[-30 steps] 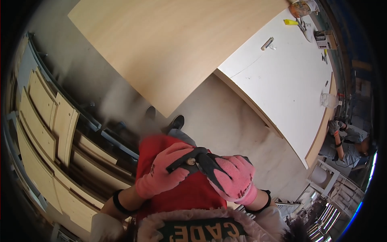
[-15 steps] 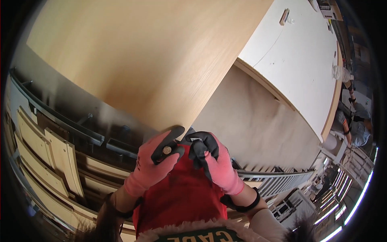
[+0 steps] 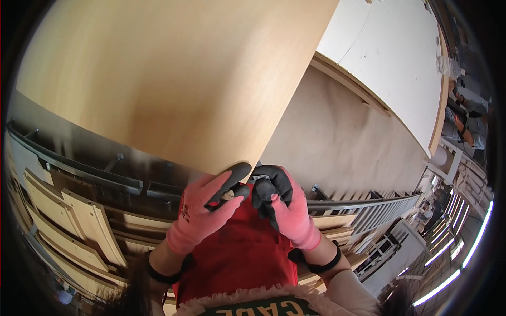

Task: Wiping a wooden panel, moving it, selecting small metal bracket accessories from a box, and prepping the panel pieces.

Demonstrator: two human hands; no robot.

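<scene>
My left hand [image 3: 203, 210], in a pink glove with black-coated fingers, curls around a small round tan piece [image 3: 228, 195] that shows between thumb and fingers; its exact kind is unclear. My right hand [image 3: 287, 208], gloved alike, is closed with the fingers bent in. A small grey, metal-looking piece [image 3: 260, 178] sticks out at its fingertips, mostly hidden by the glove. Both hands are close together before my red apron [image 3: 237, 247]. Just beyond them is the near corner of a large pale wood-grain board [image 3: 211, 89], by the left fingertips.
A white-topped table [image 3: 385, 68] stands at the far right, with a crumpled clear plastic piece [image 3: 448, 67] at its edge. Dark metal rails [image 3: 79, 171] run below the board. Stacked wooden panels [image 3: 89, 221] lie at left. Another person [image 3: 464, 126] is at far right.
The view has shifted, so the board and white table sit differently in it. My left hand has come closer to the right, its tan piece more covered. Both hands keep their grip.
</scene>
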